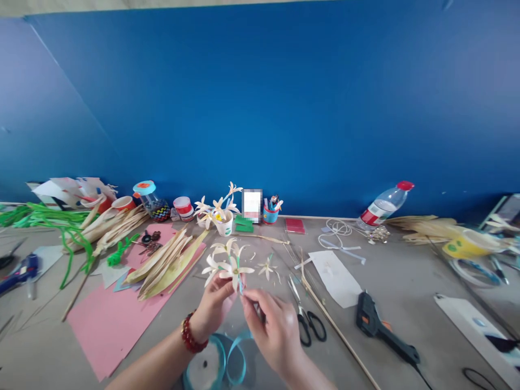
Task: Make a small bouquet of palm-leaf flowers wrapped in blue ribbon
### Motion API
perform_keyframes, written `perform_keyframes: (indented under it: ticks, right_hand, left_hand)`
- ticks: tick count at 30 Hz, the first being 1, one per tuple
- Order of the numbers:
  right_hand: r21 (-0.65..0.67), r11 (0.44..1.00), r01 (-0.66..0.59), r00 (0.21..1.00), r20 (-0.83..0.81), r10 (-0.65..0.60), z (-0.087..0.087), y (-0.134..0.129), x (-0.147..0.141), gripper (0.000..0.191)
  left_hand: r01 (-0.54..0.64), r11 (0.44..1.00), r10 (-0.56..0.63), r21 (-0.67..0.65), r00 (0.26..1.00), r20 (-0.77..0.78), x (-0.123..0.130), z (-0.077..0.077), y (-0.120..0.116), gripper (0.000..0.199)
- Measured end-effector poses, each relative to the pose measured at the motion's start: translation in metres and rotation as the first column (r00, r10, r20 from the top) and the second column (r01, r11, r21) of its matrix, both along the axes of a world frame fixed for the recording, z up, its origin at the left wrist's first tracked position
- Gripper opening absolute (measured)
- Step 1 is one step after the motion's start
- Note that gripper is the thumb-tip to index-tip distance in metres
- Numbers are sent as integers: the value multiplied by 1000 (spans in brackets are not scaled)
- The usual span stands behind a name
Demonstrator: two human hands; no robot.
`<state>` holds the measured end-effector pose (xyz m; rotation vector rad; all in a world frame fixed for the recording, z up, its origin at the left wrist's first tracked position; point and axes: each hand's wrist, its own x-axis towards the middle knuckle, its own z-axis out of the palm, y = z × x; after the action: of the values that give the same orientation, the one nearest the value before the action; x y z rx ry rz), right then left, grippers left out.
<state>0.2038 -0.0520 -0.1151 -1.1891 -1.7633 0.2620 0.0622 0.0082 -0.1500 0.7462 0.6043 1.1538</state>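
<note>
My left hand [217,303], with a red bead bracelet at the wrist, is closed around the stems of a bunch of cream-coloured artificial flowers [234,269]. Light blue ribbon wraps the stem just below the blossoms. The fingers of my right hand [274,319] pinch that blue ribbon [242,284] at the stem, close to my left fingertips. Under my wrists lies a ribbon roll [205,364], with a loose blue loop beside it. A single cream flower [267,267] rests on the table beyond my right hand.
Black-handled scissors [311,327] and a long thin stick [333,324] lie right of my hands, with a glue gun [384,327] farther right. Pink paper [108,325] and dried husks [162,265] spread leftward. Behind stand a flower-filled cup [226,226] and a tilted bottle [384,208].
</note>
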Motion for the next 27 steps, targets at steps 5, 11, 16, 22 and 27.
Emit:
perform_keyframes:
  ticks: [5, 11, 16, 22, 27]
  right_hand:
    - [-346, 862, -371, 925, -219, 310, 12, -17, 0, 24]
    - [-311, 573, -758, 651, -319, 689, 13, -25, 29, 17]
    - [-460, 745, -483, 865, -117, 488, 0, 11, 109, 32]
    - [-352, 927, 125, 805, 583, 113, -31, 95, 114, 31]
    - [-381, 922, 66, 740, 639, 211, -45, 128, 87, 24]
  left_hand:
    - [-98, 992, 104, 84, 992, -75, -7, 11, 3, 31]
    - [-46, 990, 21, 137, 984, 177, -29, 28, 18, 30]
    - [53, 976, -105, 211, 964, 244, -43, 44, 19, 35]
    - [178, 947, -224, 269, 962, 154, -13, 41, 16, 39]
    - [186, 971, -208, 150, 968, 140, 8, 30, 14, 41]
